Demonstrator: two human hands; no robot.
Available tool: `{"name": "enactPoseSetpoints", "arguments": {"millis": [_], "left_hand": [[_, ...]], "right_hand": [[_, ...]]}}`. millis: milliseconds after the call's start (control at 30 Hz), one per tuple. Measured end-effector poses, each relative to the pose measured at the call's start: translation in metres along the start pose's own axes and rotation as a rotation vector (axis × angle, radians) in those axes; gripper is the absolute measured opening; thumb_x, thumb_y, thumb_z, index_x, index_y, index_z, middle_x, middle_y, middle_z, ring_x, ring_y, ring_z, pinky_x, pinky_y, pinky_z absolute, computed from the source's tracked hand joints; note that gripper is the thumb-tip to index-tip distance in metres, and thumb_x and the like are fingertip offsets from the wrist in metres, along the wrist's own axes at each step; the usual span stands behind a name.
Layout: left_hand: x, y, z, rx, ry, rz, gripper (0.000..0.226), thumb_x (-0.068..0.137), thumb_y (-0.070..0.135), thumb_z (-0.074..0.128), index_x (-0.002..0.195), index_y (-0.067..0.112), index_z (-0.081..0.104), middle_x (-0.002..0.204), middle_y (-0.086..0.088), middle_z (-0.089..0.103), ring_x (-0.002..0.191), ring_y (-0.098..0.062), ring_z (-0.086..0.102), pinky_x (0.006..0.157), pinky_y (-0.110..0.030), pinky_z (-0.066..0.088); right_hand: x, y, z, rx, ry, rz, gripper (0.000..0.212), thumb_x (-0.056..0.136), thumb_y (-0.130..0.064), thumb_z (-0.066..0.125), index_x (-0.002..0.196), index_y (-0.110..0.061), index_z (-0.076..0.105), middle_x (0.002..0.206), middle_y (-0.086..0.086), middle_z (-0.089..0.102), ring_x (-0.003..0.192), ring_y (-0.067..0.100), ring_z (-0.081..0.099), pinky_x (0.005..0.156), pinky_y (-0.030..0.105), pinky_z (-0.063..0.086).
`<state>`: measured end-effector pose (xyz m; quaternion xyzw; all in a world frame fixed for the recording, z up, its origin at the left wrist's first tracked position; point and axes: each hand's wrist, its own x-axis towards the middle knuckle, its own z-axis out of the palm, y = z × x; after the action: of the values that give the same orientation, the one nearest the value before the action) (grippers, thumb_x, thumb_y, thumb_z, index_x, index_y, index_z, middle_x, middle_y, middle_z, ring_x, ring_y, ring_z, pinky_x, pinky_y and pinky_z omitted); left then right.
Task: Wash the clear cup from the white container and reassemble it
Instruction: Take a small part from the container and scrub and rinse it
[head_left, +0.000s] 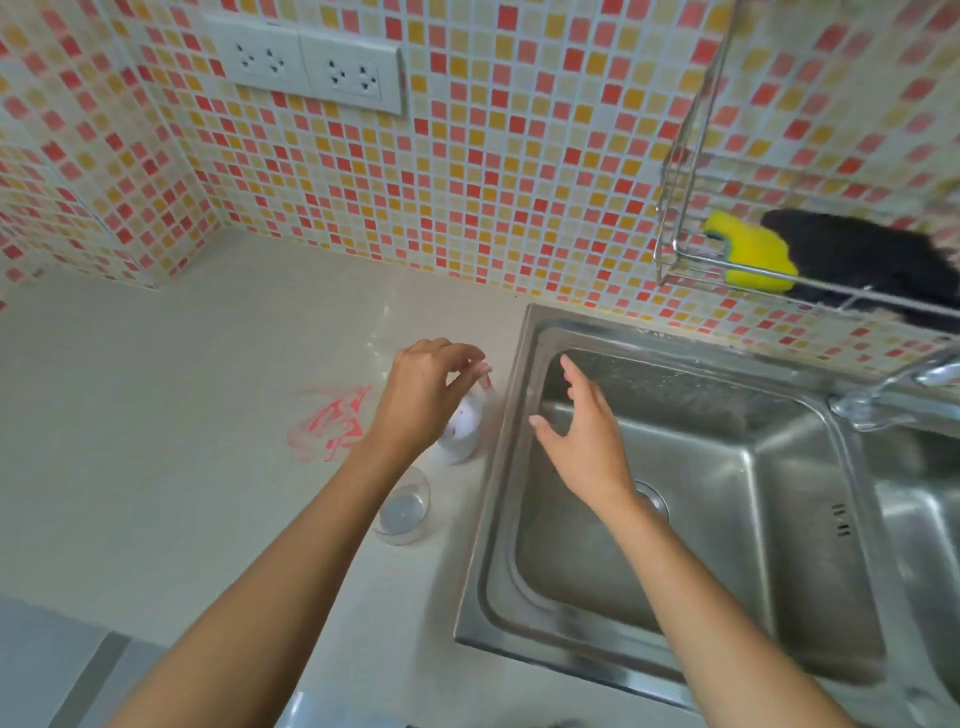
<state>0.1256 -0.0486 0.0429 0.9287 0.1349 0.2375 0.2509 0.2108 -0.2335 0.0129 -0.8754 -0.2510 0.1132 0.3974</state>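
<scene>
Pinching the rim of the white container (460, 423) on the desk (182, 415), the left hand (421, 395) seems mid-disassembly; the clear cup (404, 506) sits just below its wrist. The right hand (582, 431) hovers spread and empty over the sink (701, 467). Next, likely: carrying that cup to water.

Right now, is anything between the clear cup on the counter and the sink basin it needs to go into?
Nothing visible blocks it. The clear cup stands on the counter just left of the sink, with only the sink's raised rim between them. The right hand hovers open over the basin.
</scene>
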Motion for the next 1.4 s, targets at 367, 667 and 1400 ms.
{"name": "enactPoseSetpoints", "arguments": {"millis": [367, 667, 1400], "left_hand": [[0.046, 0.100, 0.062, -0.281, -0.175, -0.017, 0.015, 0.091, 0.022, 0.066, 0.103, 0.016, 0.072, 0.092, 0.002, 0.073, 0.080, -0.010, 0.064, 0.073, -0.022, 0.049], [0.050, 0.132, 0.082, -0.365, -0.154, -0.080, 0.015, 0.087, 0.024, 0.070, 0.101, 0.019, 0.073, 0.088, 0.013, 0.069, 0.078, 0.010, 0.059, 0.067, -0.001, 0.041], [0.026, 0.251, 0.151, -0.898, -0.015, -0.373, 0.014, 0.088, 0.020, 0.068, 0.090, 0.007, 0.072, 0.076, 0.003, 0.074, 0.075, -0.007, 0.068, 0.074, -0.020, 0.050]], "right_hand": [[0.074, -0.038, -0.193, -0.144, 0.651, -0.255, 0.034, 0.089, -0.012, 0.055, 0.123, -0.017, 0.060, 0.122, 0.004, 0.058, 0.113, 0.022, 0.056, 0.095, 0.037, 0.048], [0.129, -0.035, -0.212, -0.377, 0.201, 0.134, 0.024, 0.088, -0.013, 0.062, 0.110, -0.012, 0.068, 0.123, 0.008, 0.064, 0.107, 0.027, 0.062, 0.082, 0.036, 0.054], [-0.024, 0.092, -0.208, -0.009, 0.488, -0.235, 0.030, 0.088, -0.006, 0.065, 0.116, -0.015, 0.070, 0.097, -0.001, 0.057, 0.090, 0.013, 0.054, 0.084, 0.002, 0.029]]}}
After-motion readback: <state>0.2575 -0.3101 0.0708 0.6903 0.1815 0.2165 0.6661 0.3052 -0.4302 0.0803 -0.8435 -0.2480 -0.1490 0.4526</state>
